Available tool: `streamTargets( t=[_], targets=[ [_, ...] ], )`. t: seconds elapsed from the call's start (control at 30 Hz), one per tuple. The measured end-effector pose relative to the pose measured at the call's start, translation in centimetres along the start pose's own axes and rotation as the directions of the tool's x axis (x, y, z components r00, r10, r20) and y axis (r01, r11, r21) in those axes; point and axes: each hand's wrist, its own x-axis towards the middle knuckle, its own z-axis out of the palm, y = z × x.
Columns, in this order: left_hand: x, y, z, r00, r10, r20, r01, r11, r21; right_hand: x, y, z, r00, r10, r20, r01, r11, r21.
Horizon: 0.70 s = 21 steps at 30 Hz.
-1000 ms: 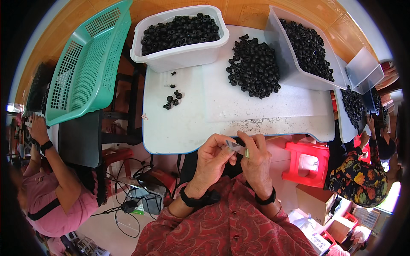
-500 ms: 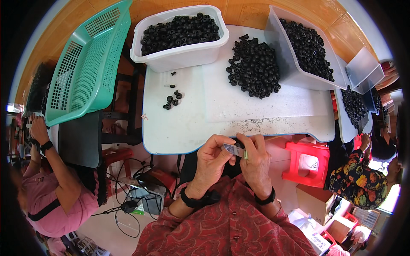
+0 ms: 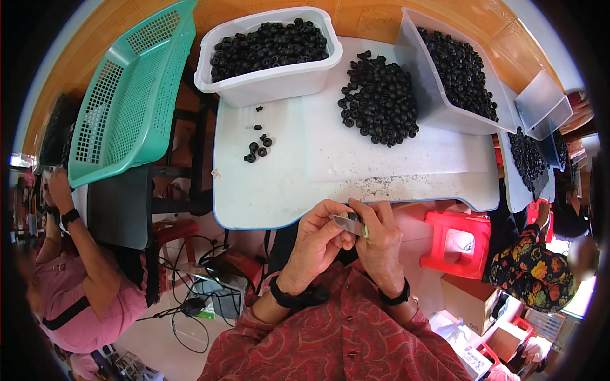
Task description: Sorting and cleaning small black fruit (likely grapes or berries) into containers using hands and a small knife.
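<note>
Just off the near edge of the bench (image 3: pixel 273 193), about halfway along it, two hands were close together at work. The right hand (image 3: pixel 381 236) was closed on a small knife (image 3: pixel 347 224) with a pale green handle, and its blade pointed at the other hand. The left hand (image 3: pixel 313 238) had its fingers pinched on a black piece (image 3: pixel 353 216), which sat right behind the blade. Most of that piece was hidden, so I cannot tell if the blade touched it.

At the bench's far left corner stood a white tub (image 3: pixel 270 95) full of black pieces. A clear box (image 3: pixel 424 86), full of them too, stood at the far right corner. A pile (image 3: pixel 379 101) of them lay between the two, right beside the box. Some loose bits (image 3: pixel 262 152) lay nearer the left edge. Black specks (image 3: pixel 375 189) dotted the near edge, toward the right. Past the left edge was a green basket (image 3: pixel 121 143).
</note>
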Motion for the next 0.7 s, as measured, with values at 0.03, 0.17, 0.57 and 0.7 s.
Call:
streamTargets(
  t=[0.03, 0.17, 0.57, 0.7],
  targets=[
    [0.0, 0.0, -0.1, 1.0, -0.003, 0.009, 0.003, 1.0, -0.008, 0.0, 0.0, 0.0, 1.0, -0.002, -0.001, 0.002, 1.0, -0.007],
    [0.1, 0.1, 0.1, 1.0, -0.01, 0.016, 0.011, 0.999, -0.04, 0.0, -0.1, -0.1, 1.0, 0.007, 0.004, -0.007, 1.0, -0.024],
    [0.4, 0.3, 0.6, 0.997, 0.01, -0.078, -0.01, 1.0, 0.007, -0.4, 1.7, -0.3, 0.916, 0.348, 0.199, -0.399, 0.733, 0.552],
    [0.6, -0.2, 0.5, 0.988, 0.074, -0.136, -0.062, 0.994, 0.092, 0.3, -1.0, -1.4, 0.891, 0.344, 0.297, -0.446, 0.534, 0.718]
  ],
)
